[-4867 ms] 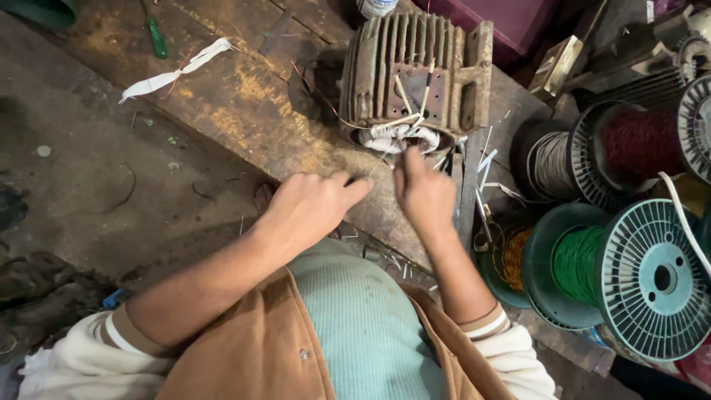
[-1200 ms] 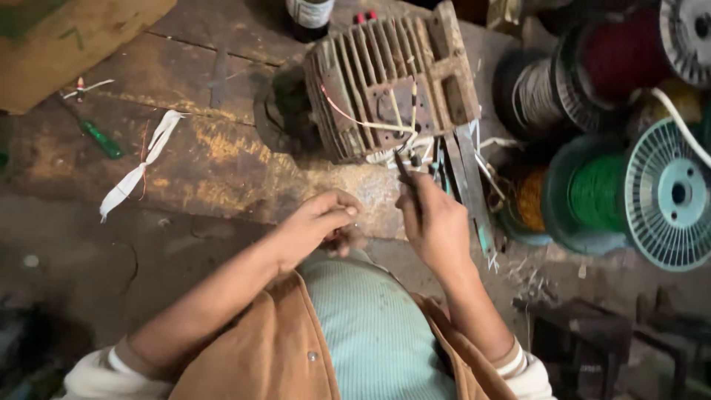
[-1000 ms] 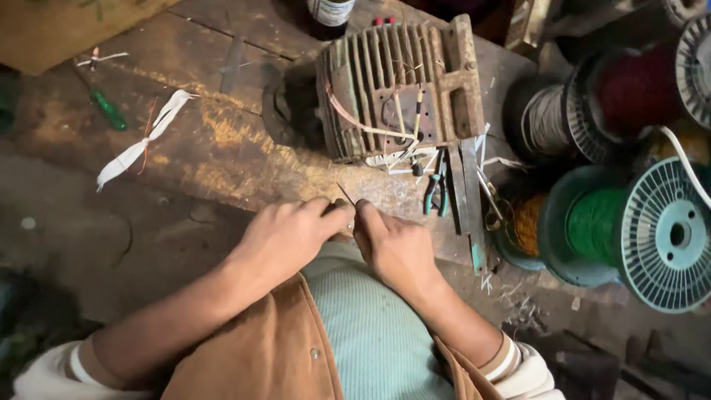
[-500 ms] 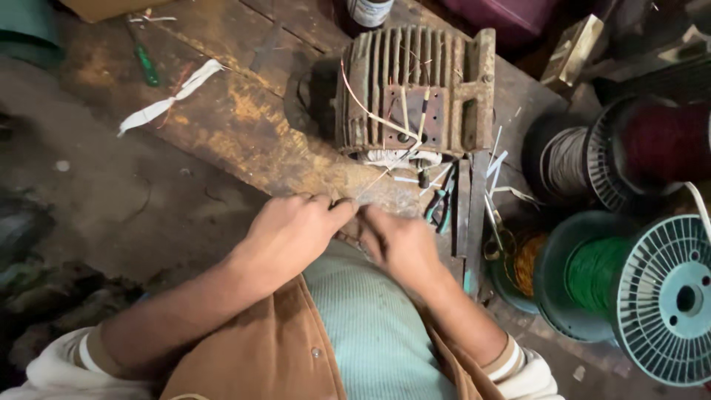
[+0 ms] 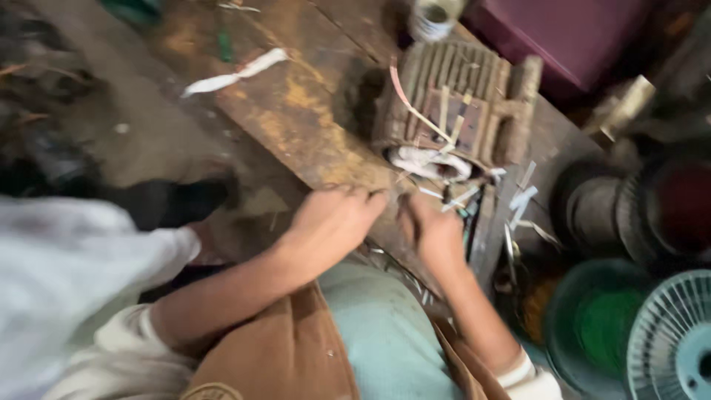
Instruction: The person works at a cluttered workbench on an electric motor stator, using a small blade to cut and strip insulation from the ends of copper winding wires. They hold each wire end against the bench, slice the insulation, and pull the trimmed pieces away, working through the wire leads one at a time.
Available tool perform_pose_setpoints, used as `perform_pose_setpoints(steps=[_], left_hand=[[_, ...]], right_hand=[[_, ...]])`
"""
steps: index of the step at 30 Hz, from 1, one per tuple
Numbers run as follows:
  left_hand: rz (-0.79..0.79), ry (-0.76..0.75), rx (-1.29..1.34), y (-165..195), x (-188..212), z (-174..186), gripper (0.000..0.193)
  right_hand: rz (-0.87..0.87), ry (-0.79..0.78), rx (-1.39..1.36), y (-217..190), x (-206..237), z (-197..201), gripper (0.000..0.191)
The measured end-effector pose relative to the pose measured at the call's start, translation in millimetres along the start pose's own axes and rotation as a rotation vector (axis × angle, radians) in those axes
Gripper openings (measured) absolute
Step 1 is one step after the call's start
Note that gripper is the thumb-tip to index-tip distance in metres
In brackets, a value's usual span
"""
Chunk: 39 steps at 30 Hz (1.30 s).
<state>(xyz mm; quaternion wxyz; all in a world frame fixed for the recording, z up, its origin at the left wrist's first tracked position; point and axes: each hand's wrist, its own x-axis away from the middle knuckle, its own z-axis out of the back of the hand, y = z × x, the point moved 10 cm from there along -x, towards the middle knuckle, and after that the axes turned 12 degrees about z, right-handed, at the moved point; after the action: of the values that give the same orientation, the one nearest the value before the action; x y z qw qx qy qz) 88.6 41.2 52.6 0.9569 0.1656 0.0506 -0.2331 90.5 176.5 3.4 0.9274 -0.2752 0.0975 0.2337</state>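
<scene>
The frame is blurred by motion. My left hand rests with curled fingers on the near edge of a worn wooden bench. My right hand is close beside it, fingers bunched and pointing towards the motor. Whether either hand holds something small is lost in the blur. Just beyond my hands lies a ribbed metal motor housing, with white winding ends and thin paper strips sticking out of its near face. A dark hand tool lies to the right of my right hand.
Wire spools crowd the right side: a green one, a pale-flanged one, a red one. A white strip lies on the bench's far left. A small can and a maroon box stand behind the motor.
My right hand came back from the motor's windings to the bench edge beside my left hand. The view has swung and blurred, and a pale sleeve now fills the lower left.
</scene>
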Motion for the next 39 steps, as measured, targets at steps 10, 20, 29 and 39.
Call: perform_pose_setpoints(steps=[10, 20, 29, 39], left_hand=[[0.304, -0.184, 0.714, -49, 13, -44, 0.028], [0.059, 0.054, 0.134, -27, 14, -2, 0.033], [0.092, -0.129, 0.028, -23, 7, -38, 0.025], [-0.018, 0.149, 0.368, -39, 1, 6, 0.032]], right_hand=[[-0.039, 0.075, 0.161, -15, -3, 30, 0.013], [0.112, -0.004, 0.21, -19, -6, 5, 0.02], [-0.008, -0.106, 0.147, -27, -2, -8, 0.018], [-0.072, 0.164, 0.362, -30, -5, 48, 0.016]])
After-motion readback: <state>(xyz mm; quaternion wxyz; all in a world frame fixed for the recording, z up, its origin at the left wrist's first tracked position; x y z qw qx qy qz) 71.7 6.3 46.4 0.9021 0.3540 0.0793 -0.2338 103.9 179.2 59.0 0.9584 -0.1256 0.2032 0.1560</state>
